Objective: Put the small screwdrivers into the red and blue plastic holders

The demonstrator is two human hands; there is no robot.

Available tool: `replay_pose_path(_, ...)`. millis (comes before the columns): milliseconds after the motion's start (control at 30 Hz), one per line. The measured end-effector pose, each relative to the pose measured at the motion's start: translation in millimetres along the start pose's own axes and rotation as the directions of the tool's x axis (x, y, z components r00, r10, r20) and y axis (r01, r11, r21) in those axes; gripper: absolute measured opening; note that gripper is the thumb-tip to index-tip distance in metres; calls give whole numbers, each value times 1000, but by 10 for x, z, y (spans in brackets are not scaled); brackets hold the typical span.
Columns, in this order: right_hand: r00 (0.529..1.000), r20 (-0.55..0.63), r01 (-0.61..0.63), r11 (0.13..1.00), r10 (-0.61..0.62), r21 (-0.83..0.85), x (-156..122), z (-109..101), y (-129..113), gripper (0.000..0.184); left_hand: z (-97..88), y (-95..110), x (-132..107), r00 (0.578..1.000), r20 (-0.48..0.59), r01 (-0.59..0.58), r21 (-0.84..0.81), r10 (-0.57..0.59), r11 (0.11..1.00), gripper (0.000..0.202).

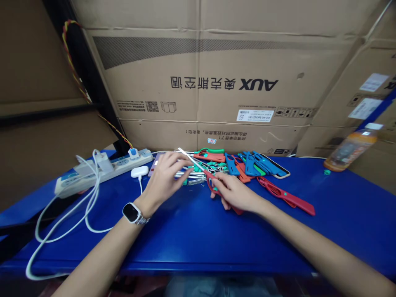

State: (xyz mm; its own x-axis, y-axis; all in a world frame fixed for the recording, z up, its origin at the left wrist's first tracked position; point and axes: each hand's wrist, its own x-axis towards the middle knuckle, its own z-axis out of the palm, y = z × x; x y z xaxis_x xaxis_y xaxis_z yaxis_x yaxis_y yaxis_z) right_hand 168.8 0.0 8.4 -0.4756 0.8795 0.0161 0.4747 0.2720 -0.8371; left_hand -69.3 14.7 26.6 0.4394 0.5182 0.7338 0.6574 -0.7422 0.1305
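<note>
My right hand [235, 192] is closed round the red handle of a scissor half [198, 166], whose metal blade points up and left. My left hand [165, 175], with a watch on its wrist, reaches with curled fingers into a heap of loose metal blades [188, 175] and touches them. Behind both hands lies a pile of blue, red and green plastic scissor handles [247, 163] on the blue table [192, 231]. A long red handle piece [287, 197] lies to the right of my right hand.
A white power strip [102, 167] with plugs and white cables [64, 218] sits at the left, a small white case [139, 171] beside it. An orange bottle [351, 150] lies at the right. Cardboard boxes [216, 82] wall the back.
</note>
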Motion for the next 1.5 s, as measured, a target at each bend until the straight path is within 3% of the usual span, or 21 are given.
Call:
replay_pose_path(67,995,-16,-89,970,95,225,44,4,77,26,76,-99,26,989,-48,135,-38,-137,990,14)
replay_pose_path(133,988,-31,-131,916,154,378,59,11,126,26,214,-208,92,966,150,225,-75,-212,972,12)
replay_pose_path(233,982,-48,-140,868,185,476,45,30,138,27,487,-343,266,910,312,284,8,-272,959,16)
replay_pose_path(400,983,-49,-115,812,174,572,19,71,129,27,825,-436,539,875,372,310,61,-309,949,7)
replay_pose_path(567,970,-11,-172,717,244,676,10,70,105,24,783,-374,588,885,355,316,17,-301,949,8)
replay_pose_path(633,974,0,-169,733,225,658,-5,54,89,29,688,-304,565,905,309,316,-27,-293,948,3)
replay_pose_path(733,992,20,-112,767,128,632,-36,24,89,37,553,-184,490,933,188,341,-194,-306,920,21)
replay_pose_path(800,996,32,-82,755,80,651,-57,10,102,34,511,-119,415,924,172,382,-355,-342,853,28)
replay_pose_path(867,996,53,-86,736,69,671,-73,6,116,29,516,-82,335,886,212,461,-512,-413,725,36)
replay_pose_path(1033,992,91,-124,782,86,611,-96,9,130,32,574,-83,210,764,370,539,-816,-528,208,34)
replay_pose_path(1133,993,91,-113,829,75,547,-116,-12,115,39,554,-79,205,733,432,510,-860,-525,3,33)
replay_pose_path(1267,989,137,-122,852,60,509,-148,-49,87,44,533,-45,231,716,439,481,-874,-543,-72,21)
replay_pose_path(1500,977,202,-157,866,67,475,-154,-53,110,33,549,-2,251,663,409,425,-895,-627,-134,8)
